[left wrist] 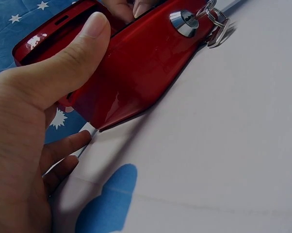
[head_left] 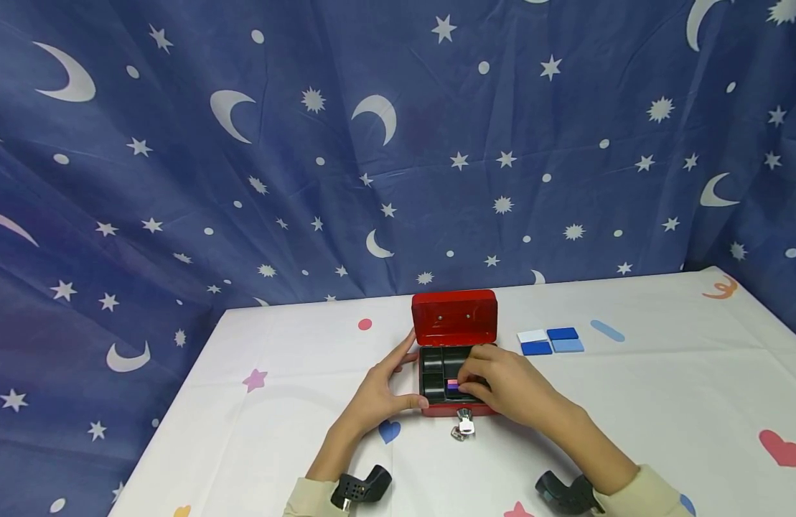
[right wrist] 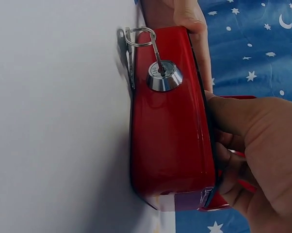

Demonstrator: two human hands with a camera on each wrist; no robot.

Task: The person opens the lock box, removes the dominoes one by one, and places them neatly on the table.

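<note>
A red metal cash box (head_left: 448, 410) stands with its lid up and a black divided tray (head_left: 431, 388) inside. My left hand (head_left: 377, 398) spreads along its left side, thumb laid over the front left corner and fingers reaching toward the back. From the right, my right hand (head_left: 509, 380) reaches into the tray with bent fingers, the thumb and index tips low in a front compartment. Right beside those tips lies a small pink and purple piece (head_left: 452, 384). The box wall and the hand hide the fingertips; I cannot tell whether they pinch anything. Keys (right wrist: 141, 43) on a ring hang from the front lock (right wrist: 164, 76).
Right of the box lie small flat tiles in a block: a white tile (head_left: 532, 335), a dark blue tile (head_left: 562, 333), a blue tile (head_left: 536, 348) and a light blue tile (head_left: 568, 345). The white tablecloth (head_left: 294, 402) carries printed shapes. A star-patterned blue curtain (head_left: 346, 215) hangs behind.
</note>
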